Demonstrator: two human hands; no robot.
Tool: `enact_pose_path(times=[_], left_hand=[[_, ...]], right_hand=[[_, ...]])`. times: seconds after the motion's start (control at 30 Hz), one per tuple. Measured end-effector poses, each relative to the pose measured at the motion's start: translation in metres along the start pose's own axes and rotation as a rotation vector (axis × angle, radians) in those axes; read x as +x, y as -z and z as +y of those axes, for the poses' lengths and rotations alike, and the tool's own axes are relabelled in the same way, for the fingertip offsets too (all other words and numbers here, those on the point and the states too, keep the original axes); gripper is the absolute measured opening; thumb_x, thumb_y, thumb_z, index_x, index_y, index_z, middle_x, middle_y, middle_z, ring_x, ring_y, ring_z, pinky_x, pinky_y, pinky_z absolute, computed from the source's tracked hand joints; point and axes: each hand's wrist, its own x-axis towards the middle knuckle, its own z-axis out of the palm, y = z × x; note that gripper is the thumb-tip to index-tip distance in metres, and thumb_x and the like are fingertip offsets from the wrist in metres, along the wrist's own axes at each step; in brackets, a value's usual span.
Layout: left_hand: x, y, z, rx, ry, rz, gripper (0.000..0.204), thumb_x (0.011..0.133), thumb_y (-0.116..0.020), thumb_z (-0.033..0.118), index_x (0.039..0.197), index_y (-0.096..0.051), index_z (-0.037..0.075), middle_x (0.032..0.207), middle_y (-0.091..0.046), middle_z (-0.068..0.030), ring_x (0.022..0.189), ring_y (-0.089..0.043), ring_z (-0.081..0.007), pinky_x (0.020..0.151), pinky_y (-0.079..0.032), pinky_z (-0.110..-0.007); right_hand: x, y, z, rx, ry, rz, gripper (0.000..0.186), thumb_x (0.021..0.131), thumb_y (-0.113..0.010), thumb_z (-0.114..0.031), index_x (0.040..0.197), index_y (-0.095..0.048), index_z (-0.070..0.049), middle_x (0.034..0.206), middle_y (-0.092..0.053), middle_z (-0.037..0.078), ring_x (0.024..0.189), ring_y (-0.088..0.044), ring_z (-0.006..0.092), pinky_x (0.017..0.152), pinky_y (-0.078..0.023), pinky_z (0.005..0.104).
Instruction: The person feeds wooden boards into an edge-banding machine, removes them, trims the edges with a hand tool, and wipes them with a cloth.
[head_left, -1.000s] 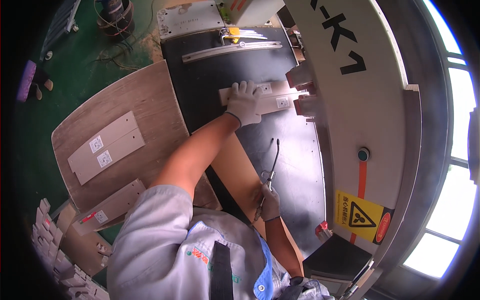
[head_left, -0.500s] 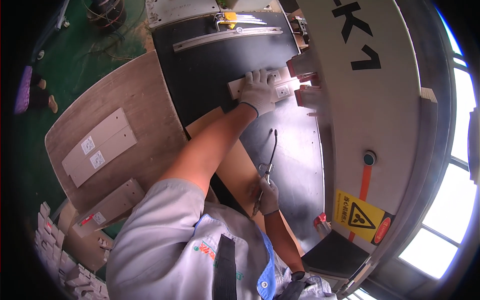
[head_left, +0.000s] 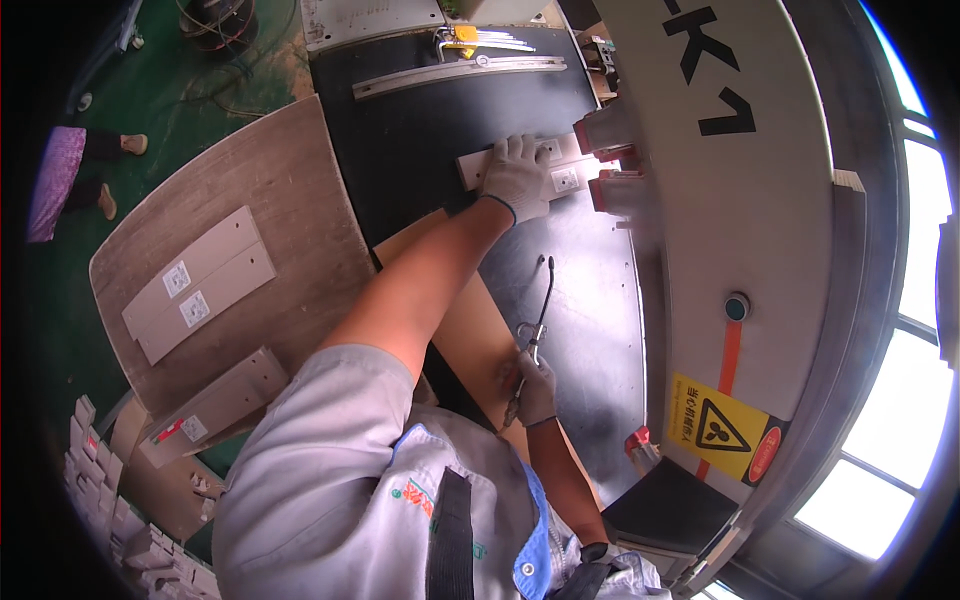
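My left hand [head_left: 514,178], in a white glove, lies with its fingers stretched out over two pale narrow boards [head_left: 475,171] side by side on the black machine table [head_left: 400,140]. White square labels [head_left: 566,180] show on the boards beside the hand, and their right ends reach red-edged machine parts [head_left: 604,190]. Nearer to me, my gloved right hand [head_left: 537,388] is closed around an air blow gun [head_left: 534,345]. The gun's thin black nozzle points away from me, above the table surface and apart from the boards.
On the left, a brown side table [head_left: 300,150] carries a pair of labelled boards [head_left: 220,265]. Further boards are stacked at the lower left [head_left: 90,460]. A metal rail [head_left: 450,75] and a yellow-holder hex key set [head_left: 466,40] lie far back. The machine housing [head_left: 690,250] stands right. Another person [head_left: 62,180] is far left.
The person at the far left has come further into view. My view has shifted slightly; both my hands keep nearly the same places, the right still on the air blow gun.
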Motion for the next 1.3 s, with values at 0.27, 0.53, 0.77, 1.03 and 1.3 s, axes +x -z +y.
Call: enact_pose_path(times=[0.27,0.53,0.77,1.03,1.3], left_hand=[[-0.007,0.036,0.020,-0.143,-0.017,0.139,0.084,0.082,-0.085,0.053,0.147,-0.064,0.004,0.162,-0.053,-0.0277,0.157,-0.041,-0.0457,0.130,-0.026,-0.063],[-0.048,0.187,0.132,-1.332,-0.243,0.208,0.030,0.096,-0.080,0.023,0.120,-0.074,0.005,0.098,-0.077,-0.0122,0.090,-0.076,-0.0264,0.085,-0.060,-0.037],[-0.054,0.237,0.170,-1.144,-0.351,0.025,0.027,0.095,-0.084,0.018,0.111,-0.079,-0.003,0.102,-0.083,-0.0119,0.093,-0.076,-0.0171,0.086,-0.060,-0.032],[-0.100,0.236,0.156,-1.098,-0.267,0.014,0.035,0.097,-0.080,0.029,0.118,-0.080,0.001,0.110,-0.083,-0.0179,0.102,-0.080,-0.0302,0.095,-0.061,-0.040],[-0.280,0.258,0.009,-0.745,-0.271,-0.625,0.054,0.096,-0.080,0.035,0.134,-0.074,-0.003,0.123,-0.080,-0.0224,0.116,-0.078,-0.0330,0.105,-0.060,-0.041]], right_hand=[[-0.009,-0.009,-0.006,0.005,0.074,0.019,0.031,0.113,-0.062,-0.031,0.106,-0.067,-0.001,0.082,-0.072,0.010,0.071,-0.071,0.0214,0.067,-0.057,0.0348],[-0.011,0.002,0.001,0.006,0.135,-0.001,0.032,0.112,-0.064,-0.033,0.101,-0.067,-0.003,0.080,-0.072,0.008,0.066,-0.068,0.0183,0.062,-0.054,0.0339],[-0.020,-0.007,-0.003,0.070,0.131,0.057,0.032,0.110,-0.067,-0.034,0.096,-0.067,-0.004,0.079,-0.072,0.008,0.051,-0.059,0.0177,0.043,-0.043,0.0338],[-0.006,-0.001,0.021,0.117,0.187,0.047,0.027,0.107,-0.074,-0.033,0.100,-0.071,-0.007,0.082,-0.072,0.003,0.064,-0.069,0.0150,0.058,-0.053,0.0313],[-0.013,-0.002,0.015,0.070,0.232,0.060,0.033,0.112,-0.063,-0.035,0.093,-0.068,-0.008,0.075,-0.069,0.006,0.061,-0.066,0.0177,0.053,-0.049,0.0343]])
